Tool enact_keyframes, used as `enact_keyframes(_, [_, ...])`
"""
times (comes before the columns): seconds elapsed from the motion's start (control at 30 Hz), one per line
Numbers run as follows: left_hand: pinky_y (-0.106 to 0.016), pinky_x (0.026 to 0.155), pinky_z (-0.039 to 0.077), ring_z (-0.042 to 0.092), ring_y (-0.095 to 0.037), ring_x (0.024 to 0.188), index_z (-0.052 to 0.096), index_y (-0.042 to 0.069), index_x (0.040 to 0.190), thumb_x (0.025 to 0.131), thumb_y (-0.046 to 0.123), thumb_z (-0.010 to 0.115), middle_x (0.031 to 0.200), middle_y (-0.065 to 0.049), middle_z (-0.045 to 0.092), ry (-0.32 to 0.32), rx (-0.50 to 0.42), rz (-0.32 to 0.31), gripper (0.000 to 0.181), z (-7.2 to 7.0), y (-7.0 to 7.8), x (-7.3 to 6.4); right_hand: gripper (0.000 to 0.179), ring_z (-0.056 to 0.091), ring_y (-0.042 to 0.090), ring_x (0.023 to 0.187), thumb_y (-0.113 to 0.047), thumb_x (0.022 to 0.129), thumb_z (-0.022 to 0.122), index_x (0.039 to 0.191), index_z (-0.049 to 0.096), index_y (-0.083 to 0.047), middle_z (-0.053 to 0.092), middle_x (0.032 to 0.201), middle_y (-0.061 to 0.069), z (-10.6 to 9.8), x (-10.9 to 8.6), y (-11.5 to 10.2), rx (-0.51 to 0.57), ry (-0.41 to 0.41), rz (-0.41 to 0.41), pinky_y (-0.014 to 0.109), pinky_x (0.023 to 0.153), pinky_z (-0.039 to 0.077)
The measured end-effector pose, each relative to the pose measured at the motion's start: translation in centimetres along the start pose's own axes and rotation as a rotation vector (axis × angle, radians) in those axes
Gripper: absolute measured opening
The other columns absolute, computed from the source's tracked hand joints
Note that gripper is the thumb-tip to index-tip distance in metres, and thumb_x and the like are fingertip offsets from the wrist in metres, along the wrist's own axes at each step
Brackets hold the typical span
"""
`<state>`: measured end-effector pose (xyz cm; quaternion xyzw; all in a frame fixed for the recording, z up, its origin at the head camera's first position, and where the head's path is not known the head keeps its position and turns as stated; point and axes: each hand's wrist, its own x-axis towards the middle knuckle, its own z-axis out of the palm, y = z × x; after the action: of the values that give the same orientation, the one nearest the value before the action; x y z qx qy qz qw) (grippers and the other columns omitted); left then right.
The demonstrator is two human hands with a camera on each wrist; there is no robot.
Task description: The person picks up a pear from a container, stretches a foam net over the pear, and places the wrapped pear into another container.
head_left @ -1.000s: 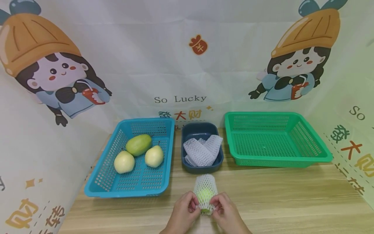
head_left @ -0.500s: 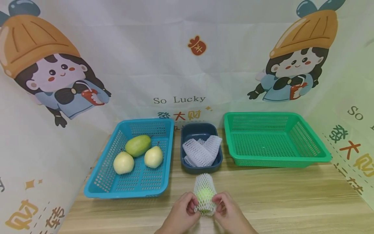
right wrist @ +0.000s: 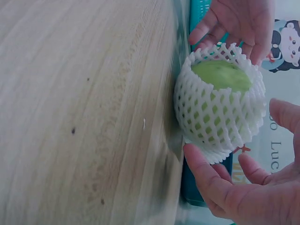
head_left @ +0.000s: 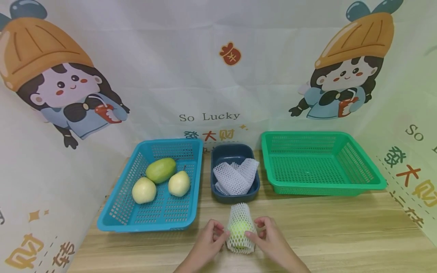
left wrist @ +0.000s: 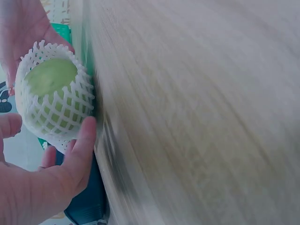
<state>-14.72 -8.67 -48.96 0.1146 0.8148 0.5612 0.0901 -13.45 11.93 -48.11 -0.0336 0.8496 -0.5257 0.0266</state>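
Note:
A green fruit (head_left: 240, 230) lies on the table in a white foam net sleeve (head_left: 240, 212); the net hides most of it, so its kind is unclear. One bare green end shows through the sleeve's near opening in both wrist views. My left hand (head_left: 209, 239) is at the left of the sleeve, thumb by the net and fingers loosely bent. On the other side, my right hand (head_left: 271, 239) has its thumb at the net, its fingers spread apart. Neither hand pinches the net in the left wrist or right wrist view.
At the left, a blue basket (head_left: 146, 225) holds two pale pears (head_left: 144, 190) and a green mango (head_left: 161, 170). Behind the sleeve, a dark blue tub (head_left: 235, 198) contains more foam nets (head_left: 233, 178). A green basket (head_left: 324, 185) stands at the right, before a printed cloth (head_left: 164, 68).
Both hands, which pinched the net's near rim before, have loosened and moved slightly apart. The sleeve's near end now extends a little further past the fruit.

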Motion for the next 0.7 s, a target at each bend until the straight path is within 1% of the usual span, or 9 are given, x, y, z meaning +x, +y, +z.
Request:
enact_keyframes(0.1, [-0.029,0.060,0.054,0.058,-0.017,0.072,0.042,-0.007,0.109,0.093,0.025,0.055,0.095,-0.015,0.058,-0.043,-0.091,-0.061,0.038,0.3,-0.1,0.1,0.054,0.053,0.016,0.079,-0.028,0.084,0.068,0.119,0.044,0.004,0.051,0.105,0.016,0.3,0.3,0.3,0.059,-0.050,0.043,0.022,0.060,0.046])
enact_keyframes(0.2, [-0.033,0.064,0.056,0.058,-0.016,0.073,0.039,-0.010,0.116,0.096,0.031,0.050,0.097,-0.016,0.058,-0.064,-0.164,-0.146,0.047,0.6,-0.3,0.2,0.062,0.056,0.017,0.078,-0.028,0.085,0.067,0.125,0.037,0.009,0.054,0.104,0.019,0.5,0.4,0.7,0.127,-0.102,0.067,0.025,0.059,0.050])
enact_keyframes(0.27, [-0.033,0.065,0.056,0.057,-0.014,0.071,0.039,-0.011,0.119,0.096,0.037,0.048,0.094,-0.014,0.058,-0.075,-0.193,-0.207,0.054,0.8,-0.3,0.3,0.069,0.059,0.019,0.079,-0.029,0.086,0.066,0.129,0.031,0.012,0.057,0.103,0.020,0.5,0.4,0.9,0.157,-0.134,0.081,0.029,0.061,0.053])
enact_keyframes(0.37, [-0.033,0.065,0.057,0.058,-0.013,0.069,0.042,-0.014,0.119,0.095,0.041,0.048,0.088,-0.012,0.057,-0.092,-0.229,-0.271,0.061,1.0,-0.3,0.5,0.075,0.062,0.021,0.079,-0.031,0.087,0.065,0.130,0.026,0.017,0.060,0.100,0.022,0.6,0.4,1.1,0.173,-0.175,0.099,0.033,0.064,0.055])
enact_keyframes(0.47, [-0.032,0.068,0.057,0.059,-0.012,0.069,0.044,-0.015,0.117,0.095,0.042,0.049,0.085,-0.011,0.059,-0.110,-0.247,-0.307,0.061,1.2,-0.3,0.7,0.075,0.063,0.021,0.077,-0.030,0.087,0.065,0.128,0.026,0.020,0.061,0.095,0.021,0.8,0.5,1.1,0.190,-0.198,0.103,0.035,0.064,0.056])
enact_keyframes(0.57, [-0.032,0.071,0.057,0.061,-0.012,0.073,0.044,-0.015,0.116,0.094,0.042,0.050,0.087,-0.012,0.060,-0.129,-0.270,-0.325,0.061,1.2,-0.3,0.8,0.073,0.063,0.021,0.081,-0.028,0.087,0.065,0.125,0.027,0.021,0.061,0.097,0.023,1.0,0.5,1.0,0.225,-0.214,0.099,0.035,0.065,0.056])
enact_keyframes(0.7, [-0.033,0.076,0.056,0.062,-0.013,0.080,0.043,-0.016,0.116,0.094,0.039,0.052,0.094,-0.014,0.062,-0.159,-0.334,-0.327,0.060,1.1,-0.3,0.8,0.073,0.062,0.022,0.085,-0.028,0.084,0.068,0.124,0.030,0.021,0.060,0.100,0.024,1.1,0.5,1.0,0.221,-0.211,0.094,0.033,0.068,0.056])
